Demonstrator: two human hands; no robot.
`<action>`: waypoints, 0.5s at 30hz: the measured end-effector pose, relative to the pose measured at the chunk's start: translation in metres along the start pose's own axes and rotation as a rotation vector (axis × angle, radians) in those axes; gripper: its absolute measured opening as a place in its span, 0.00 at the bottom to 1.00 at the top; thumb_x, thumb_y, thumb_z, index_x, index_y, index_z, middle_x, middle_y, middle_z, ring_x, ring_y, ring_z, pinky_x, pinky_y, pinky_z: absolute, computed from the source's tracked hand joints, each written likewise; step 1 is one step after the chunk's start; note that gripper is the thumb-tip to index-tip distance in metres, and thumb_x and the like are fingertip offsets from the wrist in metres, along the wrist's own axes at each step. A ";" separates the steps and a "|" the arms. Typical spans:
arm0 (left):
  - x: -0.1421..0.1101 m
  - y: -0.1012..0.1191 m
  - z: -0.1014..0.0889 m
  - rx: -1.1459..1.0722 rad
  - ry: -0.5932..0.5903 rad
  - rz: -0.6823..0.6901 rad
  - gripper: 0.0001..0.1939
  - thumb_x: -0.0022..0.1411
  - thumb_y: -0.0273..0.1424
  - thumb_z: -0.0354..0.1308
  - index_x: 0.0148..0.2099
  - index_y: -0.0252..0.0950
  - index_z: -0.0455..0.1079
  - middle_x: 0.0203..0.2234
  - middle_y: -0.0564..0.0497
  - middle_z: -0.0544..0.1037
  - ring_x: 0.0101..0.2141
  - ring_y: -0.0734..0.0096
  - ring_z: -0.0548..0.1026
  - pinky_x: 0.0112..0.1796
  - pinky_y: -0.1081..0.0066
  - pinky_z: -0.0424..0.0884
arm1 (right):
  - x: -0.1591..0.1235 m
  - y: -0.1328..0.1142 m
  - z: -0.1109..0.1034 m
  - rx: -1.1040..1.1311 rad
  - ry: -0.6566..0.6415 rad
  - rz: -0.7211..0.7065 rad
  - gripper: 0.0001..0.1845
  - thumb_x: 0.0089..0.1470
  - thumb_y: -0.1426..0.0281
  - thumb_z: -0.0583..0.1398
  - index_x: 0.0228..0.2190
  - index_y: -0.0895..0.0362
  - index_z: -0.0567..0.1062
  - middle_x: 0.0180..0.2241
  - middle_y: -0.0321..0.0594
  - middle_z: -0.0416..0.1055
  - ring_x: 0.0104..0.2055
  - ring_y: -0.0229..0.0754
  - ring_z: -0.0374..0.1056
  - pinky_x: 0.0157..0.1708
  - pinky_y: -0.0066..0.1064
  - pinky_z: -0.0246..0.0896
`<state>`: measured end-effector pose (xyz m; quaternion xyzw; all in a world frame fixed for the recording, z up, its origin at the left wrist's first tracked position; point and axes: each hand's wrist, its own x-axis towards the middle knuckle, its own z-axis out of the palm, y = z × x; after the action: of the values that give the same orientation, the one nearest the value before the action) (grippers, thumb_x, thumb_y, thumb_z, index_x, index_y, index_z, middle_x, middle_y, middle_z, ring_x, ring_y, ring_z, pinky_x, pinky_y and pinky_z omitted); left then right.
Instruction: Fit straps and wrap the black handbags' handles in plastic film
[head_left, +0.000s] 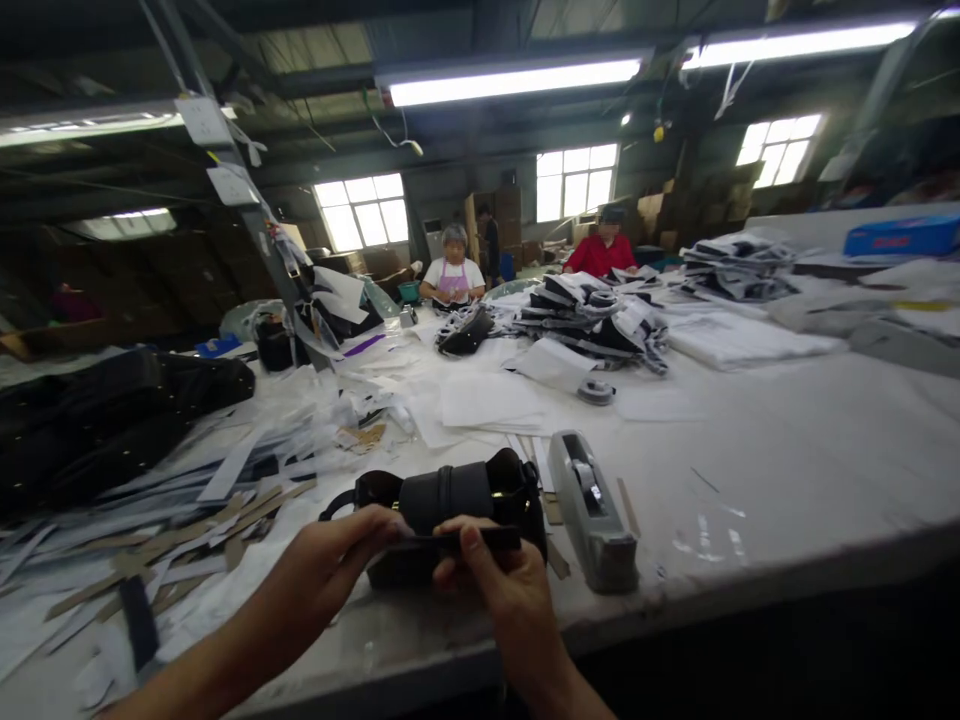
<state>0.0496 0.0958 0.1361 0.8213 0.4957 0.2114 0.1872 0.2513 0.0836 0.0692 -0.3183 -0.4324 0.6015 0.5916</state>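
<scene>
The person's right hand (514, 580) is clamping a thin, flat black strip (501, 538) between thumb and fingers; the left hand (341, 555) is reaching its left end, its grip unclear. The strip is pointing sideways, long axis running left to right, before a smooth black bag (446, 495) with gold-toned trim. Rightward, a grey, elongated tape dispenser (611, 550) is resting on the white tabletop (787, 480).

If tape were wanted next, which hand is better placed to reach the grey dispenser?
Probably the right hand: it's nearer the grey tape dispenser, though it holds a dark strip; the left hand is farther away.
</scene>
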 end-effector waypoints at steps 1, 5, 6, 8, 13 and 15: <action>0.016 0.009 0.001 -0.034 -0.012 0.009 0.15 0.71 0.37 0.47 0.42 0.40 0.74 0.33 0.54 0.82 0.35 0.68 0.79 0.38 0.76 0.72 | 0.009 -0.005 0.002 -0.061 0.034 -0.056 0.21 0.58 0.53 0.61 0.38 0.58 0.81 0.22 0.37 0.74 0.25 0.39 0.70 0.28 0.29 0.66; 0.072 0.030 0.015 -0.219 -0.013 0.021 0.15 0.70 0.38 0.47 0.40 0.37 0.73 0.32 0.51 0.81 0.33 0.67 0.77 0.38 0.73 0.71 | 0.040 -0.018 -0.006 -0.254 0.206 -0.239 0.16 0.58 0.57 0.62 0.40 0.56 0.81 0.28 0.36 0.73 0.29 0.39 0.68 0.31 0.29 0.64; 0.083 0.033 0.019 -0.260 -0.004 0.030 0.15 0.69 0.37 0.48 0.41 0.36 0.73 0.33 0.51 0.81 0.34 0.67 0.77 0.39 0.72 0.70 | 0.044 -0.019 -0.012 -0.270 0.232 -0.242 0.16 0.58 0.57 0.62 0.40 0.55 0.81 0.28 0.36 0.73 0.29 0.39 0.67 0.31 0.29 0.64; 0.100 0.037 0.026 -0.298 0.008 0.063 0.14 0.69 0.37 0.49 0.44 0.36 0.73 0.36 0.50 0.81 0.37 0.66 0.77 0.41 0.72 0.70 | 0.050 -0.021 -0.024 -0.237 0.244 -0.209 0.17 0.57 0.57 0.62 0.44 0.55 0.80 0.26 0.34 0.71 0.28 0.39 0.67 0.31 0.29 0.63; 0.126 0.046 0.032 -0.215 -0.077 0.164 0.15 0.64 0.40 0.57 0.46 0.37 0.76 0.38 0.51 0.82 0.38 0.66 0.77 0.42 0.73 0.68 | 0.048 -0.020 -0.060 -0.018 0.327 -0.150 0.22 0.55 0.57 0.65 0.48 0.56 0.77 0.27 0.36 0.74 0.31 0.41 0.71 0.33 0.31 0.68; 0.134 0.048 0.033 -0.160 -0.149 0.155 0.15 0.64 0.40 0.57 0.44 0.37 0.77 0.38 0.51 0.82 0.40 0.65 0.76 0.42 0.73 0.67 | 0.047 -0.021 -0.073 -0.116 0.343 -0.173 0.21 0.55 0.57 0.65 0.46 0.56 0.78 0.31 0.38 0.77 0.32 0.43 0.73 0.35 0.33 0.69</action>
<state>0.1593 0.1914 0.1548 0.8530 0.3968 0.2028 0.2716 0.3209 0.1385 0.0629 -0.4111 -0.3849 0.4596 0.6867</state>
